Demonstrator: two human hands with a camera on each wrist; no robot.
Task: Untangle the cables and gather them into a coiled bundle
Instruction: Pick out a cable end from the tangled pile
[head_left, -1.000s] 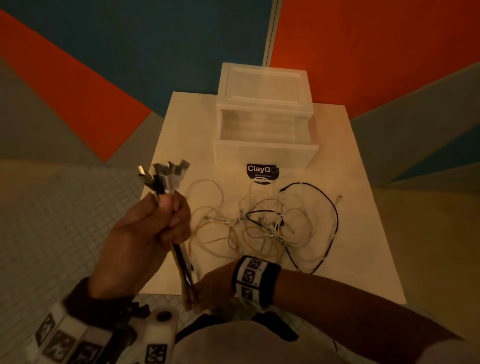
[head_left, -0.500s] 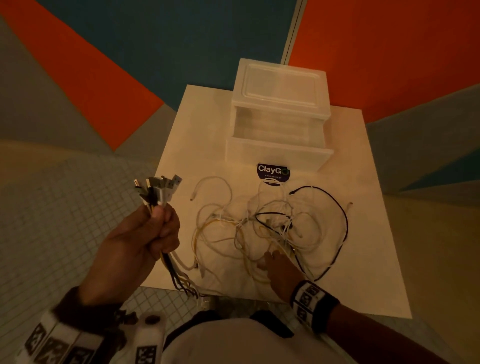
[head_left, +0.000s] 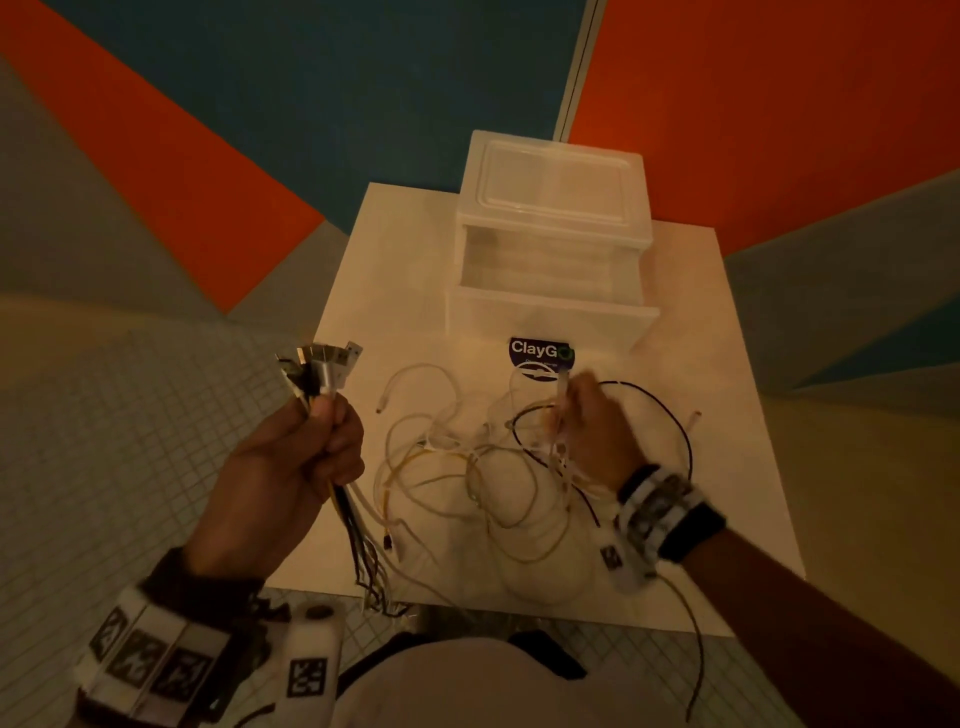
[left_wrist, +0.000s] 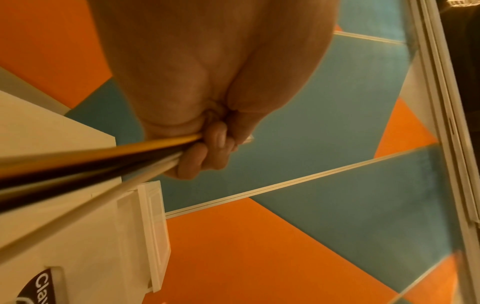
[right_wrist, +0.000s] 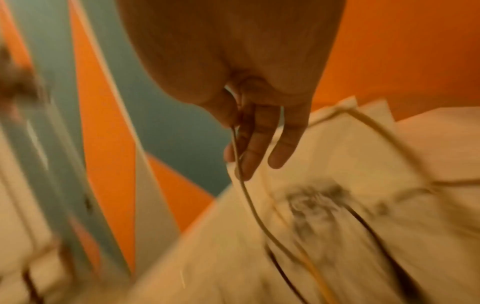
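Our left hand's fingers (head_left: 340, 441) are clenched round a sheaf of cables (head_left: 347, 506): thin, smooth cords, yellow, black and cream in the left wrist view (left_wrist: 103, 156). Their plugs (head_left: 322, 364), flat metal-tipped ends, fan out above the fist; we cannot count them exactly, though there are at least five. Below the left hand (head_left: 291, 467) the cords trail down over the near edge of the worktop (head_left: 727, 312).

On our right hand (head_left: 597, 431), the thumb and a finger pinch a single thin pale cord (right_wrist: 249, 197), while the other fingers (right_wrist: 283, 148) hang straight and loose; the wrist picture is blurred, so finer detail is lost. This hand sits over the right part of the tangle (head_left: 467, 467), a loose heap of pale and yellowish loops lying on the white, matte, square worktop. One black cable (head_left: 675, 415) arcs round the right side of the heap.

Behind the tangle stands one translucent plastic drawer box (head_left: 556, 208), ribbed on top, its drawer pulled open and bearing a dark "ClayGo" label (head_left: 540, 351).

Half a second ago our right hand lay low at the near edge of the heap; it is now further in, close to the label, raised with a cord in it. The left hand holds its sheaf much as before.
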